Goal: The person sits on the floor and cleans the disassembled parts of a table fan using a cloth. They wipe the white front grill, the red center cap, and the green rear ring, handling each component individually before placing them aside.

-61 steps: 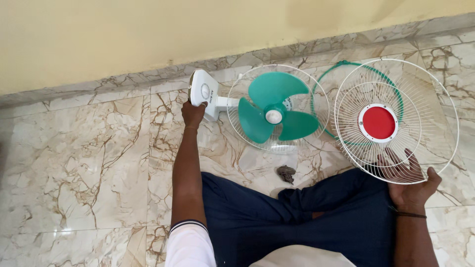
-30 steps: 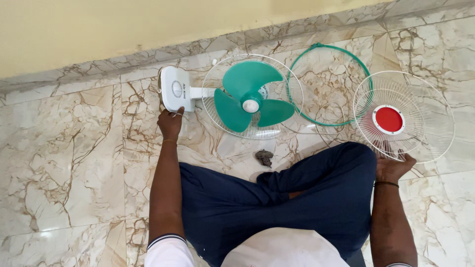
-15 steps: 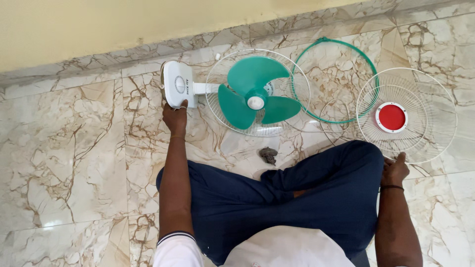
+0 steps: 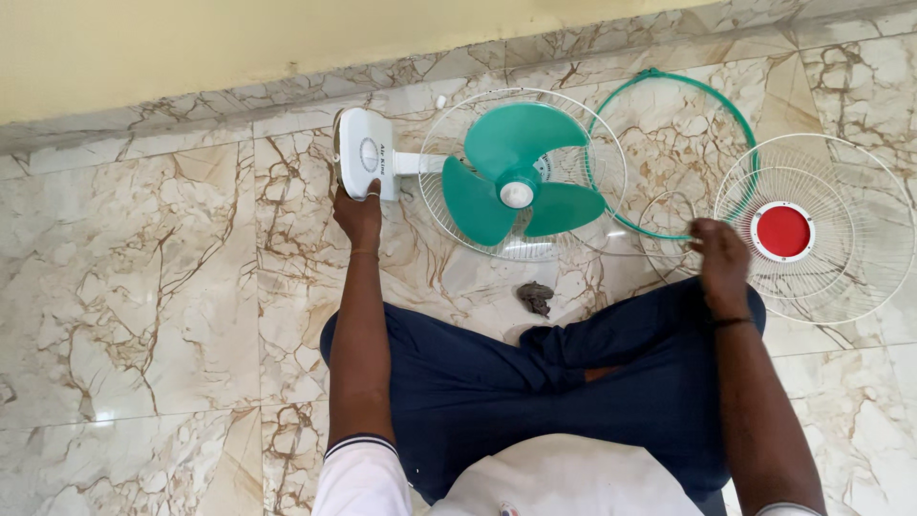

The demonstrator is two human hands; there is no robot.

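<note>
- Since the earlier frame the right hand [image 4: 721, 253] has left the rim of the loose front grille [image 4: 815, 227] and now sits at the near edge of the green ring [image 4: 669, 84], fingers bunched together; whether they pinch the ring I cannot tell.
- The left hand [image 4: 359, 215] rests against the fan's white base [image 4: 368, 165], fingertips touching its lower edge, not closed around it.
- One fan lies flat on the marble floor [image 4: 143, 287]: one green blade hub with three blades [image 4: 516, 186], inside one rear wire grille [image 4: 449, 143].
- One front grille with a red centre disc lies to the right, overlapping the ring.
- One small dark lump [image 4: 537, 297] lies near the knee.
</note>
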